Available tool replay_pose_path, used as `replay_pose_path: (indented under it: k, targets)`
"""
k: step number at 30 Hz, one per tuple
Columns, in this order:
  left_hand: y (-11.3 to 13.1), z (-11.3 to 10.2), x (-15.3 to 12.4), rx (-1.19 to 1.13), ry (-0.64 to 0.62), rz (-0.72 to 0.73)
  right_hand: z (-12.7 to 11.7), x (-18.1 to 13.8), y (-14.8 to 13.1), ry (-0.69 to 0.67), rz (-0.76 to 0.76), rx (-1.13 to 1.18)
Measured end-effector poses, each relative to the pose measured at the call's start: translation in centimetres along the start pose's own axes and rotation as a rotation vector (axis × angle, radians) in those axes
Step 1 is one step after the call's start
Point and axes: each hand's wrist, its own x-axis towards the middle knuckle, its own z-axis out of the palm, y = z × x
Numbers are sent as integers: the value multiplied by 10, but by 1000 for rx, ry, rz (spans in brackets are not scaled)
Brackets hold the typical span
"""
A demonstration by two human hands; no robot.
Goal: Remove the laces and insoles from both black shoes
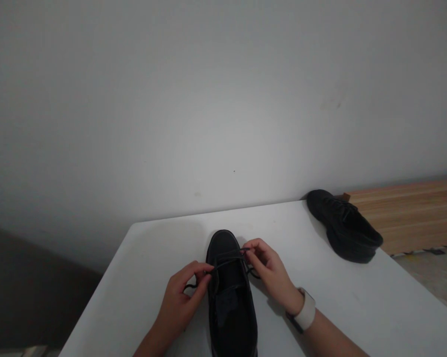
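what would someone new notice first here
A black shoe stands at the near middle of the white table, toe pointing away. The left hand and right hand each pinch its lace on either side. A second shoe sits at the table's far right corner, with pale planks beyond it.
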Motion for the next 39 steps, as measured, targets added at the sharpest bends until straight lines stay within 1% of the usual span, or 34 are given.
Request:
replay_pose_path:
  k: [7, 15, 24, 27, 29, 33, 36, 39]
  targets:
    - [0, 1, 1, 1, 7, 6, 4, 0, -3, 76, -24, 67]
    - [-5, 0, -1, 13, 1, -6, -3, 2, -1, 208, -64, -8]
    - [-2, 0, 1, 0, 4, -30, -1, 1, 0, 216, -132, -49]
    - [-1, 0, 1, -15, 6, -23, -1, -1, 0, 248, -172, -75]
    - [-1, 0, 1, -19, 11, -26, -2, -2, 0, 293, -201, -94]
    - [-1, 0, 0, -15, 0, -30, -7, -1, 0, 435, -236, -114]
    - [-2, 0, -1, -6, 8, -30, -9, 1, -1, 512, -218, -71]
    - [-1, 0, 0, -9, 12, -29, -9, 2, -2, 545, -170, 18]
